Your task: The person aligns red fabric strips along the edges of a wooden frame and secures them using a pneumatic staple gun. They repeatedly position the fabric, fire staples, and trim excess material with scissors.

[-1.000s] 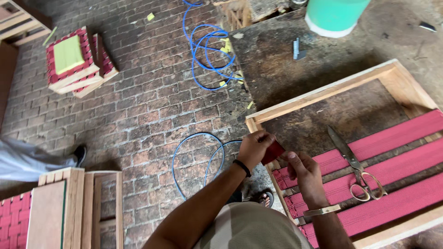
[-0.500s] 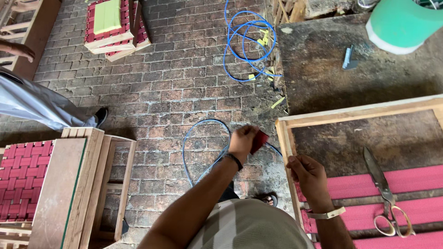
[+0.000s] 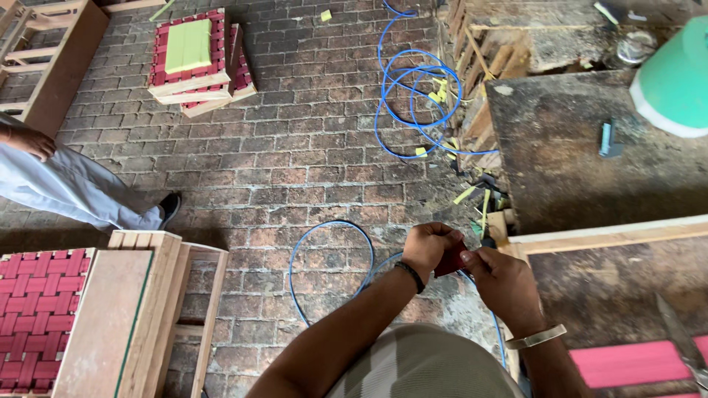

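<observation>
Head view: both hands meet low centre, over the brick floor (image 3: 280, 169). Left hand (image 3: 428, 247) is curled tight around a dark red strap piece (image 3: 450, 262); right hand (image 3: 495, 276) pinches its near end, fingertips touching the left's. Strap sits between the 2 hands, just left of the wood frame (image 3: 605, 236) on the bench. My read: keep the pinch close to the end, hold it taut and flat, no twist. Scissors (image 3: 682, 343) lie at the right edge, near a pink strap (image 3: 627, 362). Blue hose (image 3: 324, 258) loops under the forearms, so mind snagging. Another person's leg (image 3: 74, 188) is at the far left.
</observation>
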